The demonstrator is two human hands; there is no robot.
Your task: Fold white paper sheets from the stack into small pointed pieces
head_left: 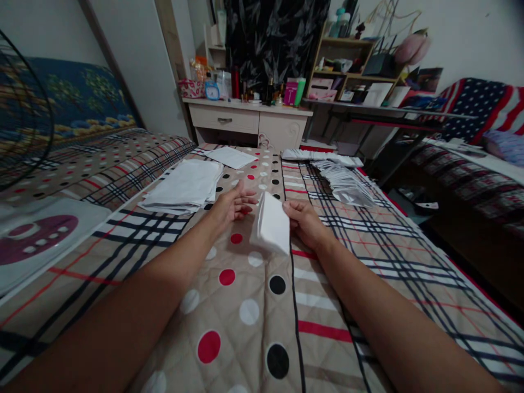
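Observation:
A folded white sheet [273,222], of paper or thin cloth, stands tilted above the bed cover in front of me. My right hand [305,221] pinches its right edge between thumb and fingers. Just left of it, my left hand [237,204] is apart from the sheet, fingers spread and holding nothing. Beyond my left hand lies a stack of flat white sheets [184,185], with a single white sheet [231,157] farther back. To the right, a fanned row of thin white folded pieces [344,183] rests near a long white bundle [321,158].
A patterned quilt [249,289] with dots and plaid covers the bed. At far left are a white plastic bag with a purple print [41,234] and a wire fan guard [24,109]. A white dresser [225,117] stands beyond the bed, with a shelf desk [347,73] beside it.

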